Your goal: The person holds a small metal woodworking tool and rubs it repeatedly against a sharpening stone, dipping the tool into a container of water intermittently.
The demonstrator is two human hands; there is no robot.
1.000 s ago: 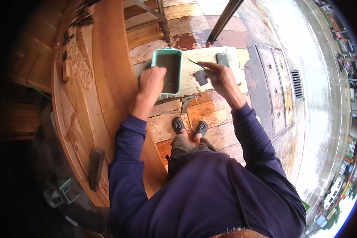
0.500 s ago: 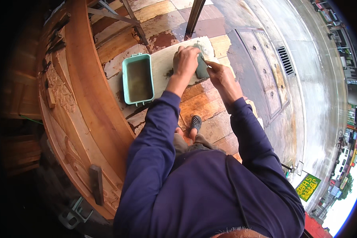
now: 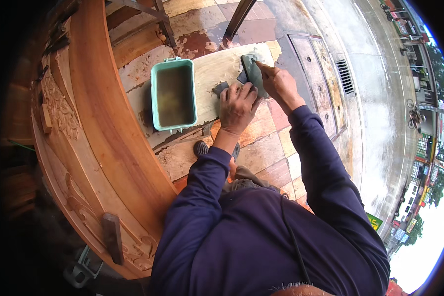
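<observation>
My right hand is closed around a slim chisel-like tool, its tip against a grey-green sharpening stone. Most of the tool is hidden in my fist. The stone lies on a wet, pale board. My left hand is by the stone's near end, fingers curled down over the board; what lies under them is hidden. Beside those fingers are a dark grey block and a smaller dark piece touching the stone's left side.
A turquoise tub of murky water stands left of my hands. Further left curves a large carved wooden panel with a dark wooden block on it. A metal leg rises beyond the board. A street runs along the right.
My left hand has pulled back toward me from the stone's far part, uncovering the stone and the dark pieces. My right hand stays at the stone with the tool. The view has shifted slightly.
</observation>
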